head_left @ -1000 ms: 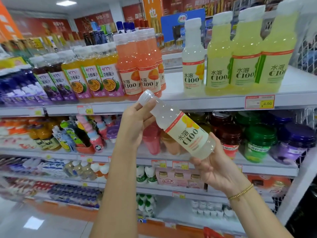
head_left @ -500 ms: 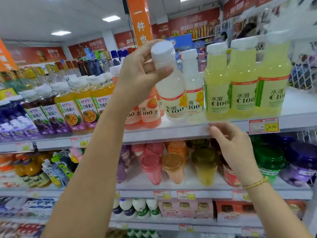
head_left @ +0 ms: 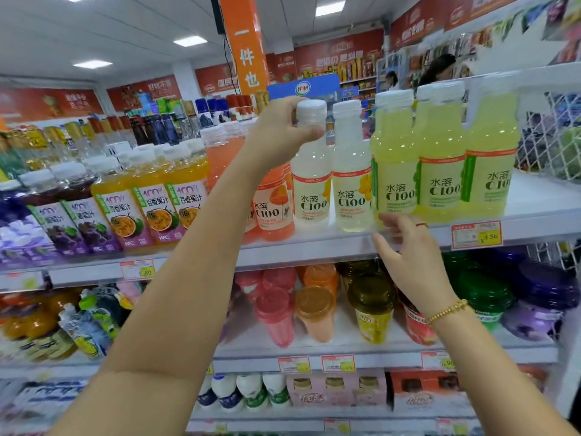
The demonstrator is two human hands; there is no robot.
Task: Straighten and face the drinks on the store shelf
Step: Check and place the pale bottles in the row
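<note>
The pale bottle [head_left: 311, 196] stands upright on the top shelf [head_left: 534, 202], centre of frame, with its label facing outward. It sits between an orange bottle [head_left: 273, 212] on its left and a second pale bottle [head_left: 350, 196] on its right.

The left hand [head_left: 278, 136] reaches up from the lower left and grips this bottle at the neck, just under the white cap, with thumb and fingers curled round it.

The right hand [head_left: 408, 262], lower right of centre, holds nothing. Its fingers are loosely bent and their tips lie at the shelf's front edge, below the nearest of the yellow-green bottles [head_left: 396, 171].
</note>
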